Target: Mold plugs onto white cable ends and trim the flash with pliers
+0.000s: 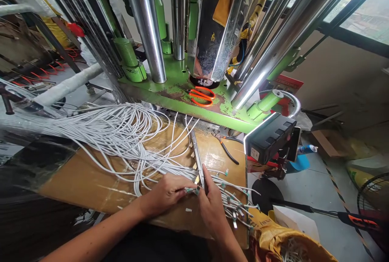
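My left hand (170, 192) is closed in a pinch on a cable end (191, 191) with a small greenish connector. Against the other side of that connector are the thumb and fingers of my right hand (211, 205), also closed. Its index finger lies along a narrow metal bar (197, 154) that crosses the brown board (97, 177). A thick bundle of light grey cables (121, 126) spreads in from the left and passes under the bar. More cable ends with small connectors (234, 213) fan out to the right of my right hand.
Behind the board stands a green press base (170, 87) with steel columns (144, 26). Orange-handled scissors (202, 96) lie on it. Cutting pliers (226, 148) rest on the board. At right are a black box (269, 138) and a yellow sack (273, 233) holding scraps.
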`<state>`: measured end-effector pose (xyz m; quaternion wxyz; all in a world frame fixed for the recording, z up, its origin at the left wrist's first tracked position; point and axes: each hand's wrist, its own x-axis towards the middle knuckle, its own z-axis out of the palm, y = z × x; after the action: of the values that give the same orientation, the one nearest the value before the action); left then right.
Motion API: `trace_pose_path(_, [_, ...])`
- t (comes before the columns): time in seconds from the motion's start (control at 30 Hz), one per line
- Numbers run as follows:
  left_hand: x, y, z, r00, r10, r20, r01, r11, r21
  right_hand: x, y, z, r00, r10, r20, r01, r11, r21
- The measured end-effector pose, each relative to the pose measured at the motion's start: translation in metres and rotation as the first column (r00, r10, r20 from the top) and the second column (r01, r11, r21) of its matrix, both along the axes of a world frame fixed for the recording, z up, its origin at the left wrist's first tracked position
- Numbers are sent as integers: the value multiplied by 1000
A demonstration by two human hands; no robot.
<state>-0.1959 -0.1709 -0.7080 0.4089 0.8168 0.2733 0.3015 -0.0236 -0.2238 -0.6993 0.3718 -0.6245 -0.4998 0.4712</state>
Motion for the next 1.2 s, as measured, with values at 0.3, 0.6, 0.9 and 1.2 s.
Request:
trace_pose_path(0.3, [5,4,12,928,331,172,-50,567,-823,-1,0,3,998,-30,-57,24,994,-109])
trace_pose_path(0.6, [0,12,21,938,343,46,-185,610,-770,-2,3,12,993,-44,-112,26,988,-152])
trace_pose_path(0.9, [6,8,30,900,433,59,-128,390,-912,-2,4,12,989,-59,-137,38,988,-149])
trace_pose_path(1.2, [-2,6,15,944,286,-165,-320,916,-242,-1,4,9,983,-69,-170,43,987,-153])
